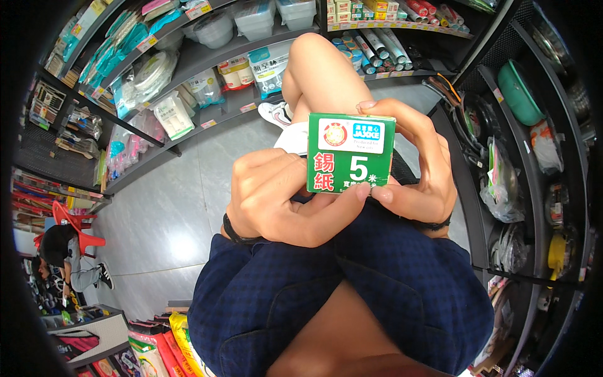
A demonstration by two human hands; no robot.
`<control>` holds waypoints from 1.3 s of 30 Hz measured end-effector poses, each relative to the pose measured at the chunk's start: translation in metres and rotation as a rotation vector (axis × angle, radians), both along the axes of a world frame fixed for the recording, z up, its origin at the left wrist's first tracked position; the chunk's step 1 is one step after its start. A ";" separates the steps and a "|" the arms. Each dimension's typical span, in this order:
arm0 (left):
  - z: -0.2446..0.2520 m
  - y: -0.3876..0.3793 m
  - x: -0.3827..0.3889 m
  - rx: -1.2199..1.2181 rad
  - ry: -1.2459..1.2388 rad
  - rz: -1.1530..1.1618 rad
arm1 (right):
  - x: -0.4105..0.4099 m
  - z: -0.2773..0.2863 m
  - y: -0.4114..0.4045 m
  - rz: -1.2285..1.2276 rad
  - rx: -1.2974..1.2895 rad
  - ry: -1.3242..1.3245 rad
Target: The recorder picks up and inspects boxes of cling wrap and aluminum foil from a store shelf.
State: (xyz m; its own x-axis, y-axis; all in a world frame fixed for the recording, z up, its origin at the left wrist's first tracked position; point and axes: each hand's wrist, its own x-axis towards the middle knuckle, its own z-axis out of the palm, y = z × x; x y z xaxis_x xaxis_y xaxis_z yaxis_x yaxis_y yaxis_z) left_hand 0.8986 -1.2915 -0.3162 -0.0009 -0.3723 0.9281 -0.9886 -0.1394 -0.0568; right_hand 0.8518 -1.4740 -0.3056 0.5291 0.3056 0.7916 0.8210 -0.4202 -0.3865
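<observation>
Close before me is a green cardboard box of foil (344,162), its printed end turned up towards my face. My left hand (278,195) holds it at the left side and lower edge, with the thumb along the bottom. Around the right side curls my right hand (417,165), one fingertip on the top edge and the thumb at the bottom right corner. The two thumbs almost meet at that lower edge. The far end of the box is hidden from view.
Shelves (226,118) with packed disposable cups and plastic tubs curve around the front and left. Boxed rolls (362,10) stand on the far shelf. Pans and a green basin (520,92) fill the right shelves. A person (61,249) sits by a red chair (85,231) at the left.
</observation>
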 end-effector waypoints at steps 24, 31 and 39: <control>0.005 -0.001 -0.005 0.070 0.083 0.001 | -0.002 0.006 -0.002 0.034 -0.029 -0.096; 0.006 -0.002 -0.009 0.100 0.190 -0.052 | -0.002 0.004 -0.004 0.041 -0.036 -0.121; 0.006 -0.003 -0.007 0.043 0.120 -0.014 | 0.000 0.002 -0.004 0.029 -0.038 -0.106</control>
State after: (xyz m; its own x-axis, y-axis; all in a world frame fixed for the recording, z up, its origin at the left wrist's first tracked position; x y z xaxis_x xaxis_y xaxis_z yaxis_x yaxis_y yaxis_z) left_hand 0.8919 -1.2950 -0.3105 0.1036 -0.4128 0.9049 -0.9905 -0.1255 0.0561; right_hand 0.8514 -1.4779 -0.3032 0.4338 0.3504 0.8301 0.8684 -0.4084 -0.2814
